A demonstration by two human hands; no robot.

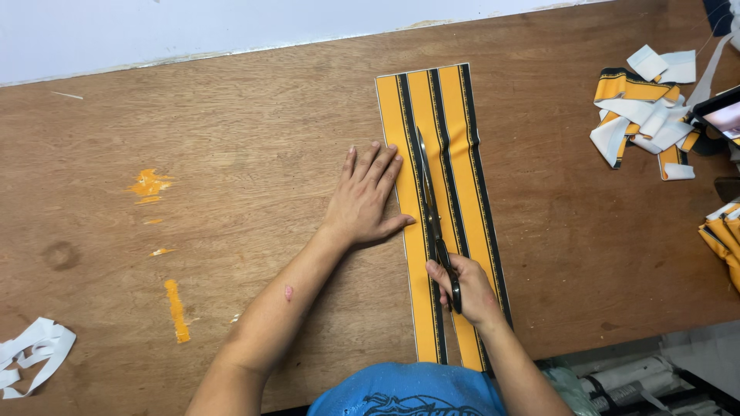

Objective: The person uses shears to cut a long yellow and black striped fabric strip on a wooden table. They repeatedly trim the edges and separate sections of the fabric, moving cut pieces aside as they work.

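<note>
A long strip of orange fabric with black stripes [455,131] lies lengthwise on the wooden table [231,154]. My right hand [466,289] grips the handles of a pair of scissors [428,192]. Their blades point away from me along a black stripe near the strip's middle. My left hand [366,196] lies flat with fingers spread, pressing the strip's left edge and the table beside it. Behind the scissors the strip is split into two pieces near the table's front edge.
A pile of orange-and-white fabric offcuts [644,115] lies at the far right, with more orange pieces [724,235] at the right edge. White scraps [31,354] sit at the front left. Orange paint marks [150,185] stain the wood. A phone [721,115] lies at the right edge.
</note>
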